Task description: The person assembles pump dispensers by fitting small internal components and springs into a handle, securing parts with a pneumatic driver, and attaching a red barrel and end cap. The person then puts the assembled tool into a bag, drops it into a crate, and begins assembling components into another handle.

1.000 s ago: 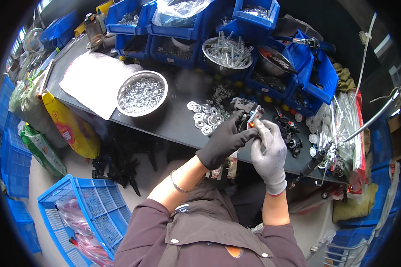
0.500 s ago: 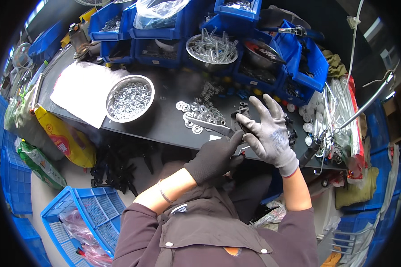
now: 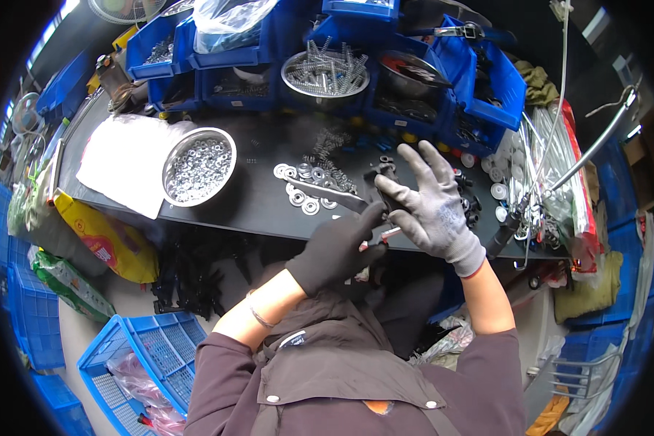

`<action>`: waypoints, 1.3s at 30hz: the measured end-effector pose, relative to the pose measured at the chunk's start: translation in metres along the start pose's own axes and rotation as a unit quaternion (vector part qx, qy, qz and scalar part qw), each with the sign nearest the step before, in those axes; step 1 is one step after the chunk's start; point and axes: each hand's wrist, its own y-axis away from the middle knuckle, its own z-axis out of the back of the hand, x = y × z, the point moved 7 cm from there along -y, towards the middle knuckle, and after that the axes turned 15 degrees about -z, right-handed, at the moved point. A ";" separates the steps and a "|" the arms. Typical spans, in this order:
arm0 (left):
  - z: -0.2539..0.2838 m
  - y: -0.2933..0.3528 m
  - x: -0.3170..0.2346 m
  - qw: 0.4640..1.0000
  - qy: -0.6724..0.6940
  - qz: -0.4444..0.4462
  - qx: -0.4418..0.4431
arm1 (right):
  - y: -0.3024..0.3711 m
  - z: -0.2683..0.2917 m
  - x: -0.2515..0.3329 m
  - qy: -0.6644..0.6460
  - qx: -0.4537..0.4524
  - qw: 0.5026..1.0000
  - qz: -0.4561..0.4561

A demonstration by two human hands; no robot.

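My left hand [image 3: 333, 248], in a black glove, is closed around the dark end of a long flat metal lever [image 3: 325, 192] that points to the left over the table. A small red-and-white piece [image 3: 390, 233] shows beside its fingers. My right hand [image 3: 442, 218], in a grey glove, has its fingers spread; thumb and index are close to the held end, and contact cannot be made out. Round metal washers [image 3: 310, 207] lie under and around the lever. Behind them is a pile of small springs [image 3: 334, 142]. Dark small parts [image 3: 385, 167] sit by my right fingertips.
A steel bowl of nuts [image 3: 229, 178] stands at left beside a white cloth [image 3: 120, 163]. Blue bins [image 3: 232, 54] line the back, with a bowl of springs [image 3: 298, 86] among them. Thin rods [image 3: 552, 152] stand at right. A blue basket [image 3: 123, 330] is at lower left.
The view has shifted slightly. My left hand has turned a little with the lever, and the red-and-white piece shows more now. My right hand stays spread beside it.
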 end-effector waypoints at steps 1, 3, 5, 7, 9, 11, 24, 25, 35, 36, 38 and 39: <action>0.010 0.000 0.002 0.998 0.023 -0.013 -0.054 | -0.001 0.002 -0.004 -0.002 0.000 1.000 -0.004; 0.025 0.007 0.017 0.993 0.024 0.001 -0.117 | -0.002 0.010 -0.009 -0.157 0.037 0.986 0.032; 0.051 0.012 0.037 0.962 0.112 -0.021 -0.249 | -0.004 0.023 -0.046 -0.115 -0.080 0.990 -0.023; 0.070 0.011 0.052 0.890 0.324 0.081 -0.309 | 0.007 0.004 -0.098 -0.065 -0.124 0.977 -0.159; 0.080 0.011 0.046 0.841 0.420 0.186 -0.287 | 0.020 -0.033 -0.131 -0.036 -0.077 0.955 -0.283; 0.073 0.011 0.045 0.822 0.454 0.175 -0.295 | 0.032 -0.074 -0.124 -0.079 -0.010 0.968 -0.238; 0.047 0.019 0.047 0.778 0.511 0.237 -0.277 | 0.017 -0.153 -0.076 0.088 0.161 0.960 -0.210; 0.046 0.018 0.047 0.774 0.520 0.230 -0.278 | 0.019 -0.157 -0.072 0.009 0.187 0.966 -0.178; 0.042 0.028 0.047 0.764 0.544 0.231 -0.259 | 0.016 -0.153 -0.067 0.045 0.277 0.941 -0.191; 0.041 0.030 0.044 0.766 0.555 0.206 -0.250 | 0.014 -0.148 -0.066 0.040 0.270 0.943 -0.189; 0.038 0.030 0.037 0.783 0.546 0.215 -0.205 | 0.015 -0.134 -0.073 -0.007 0.276 0.935 -0.221; 0.039 0.029 0.032 0.797 0.554 0.149 -0.187 | 0.014 -0.119 -0.079 -0.061 0.244 0.932 -0.261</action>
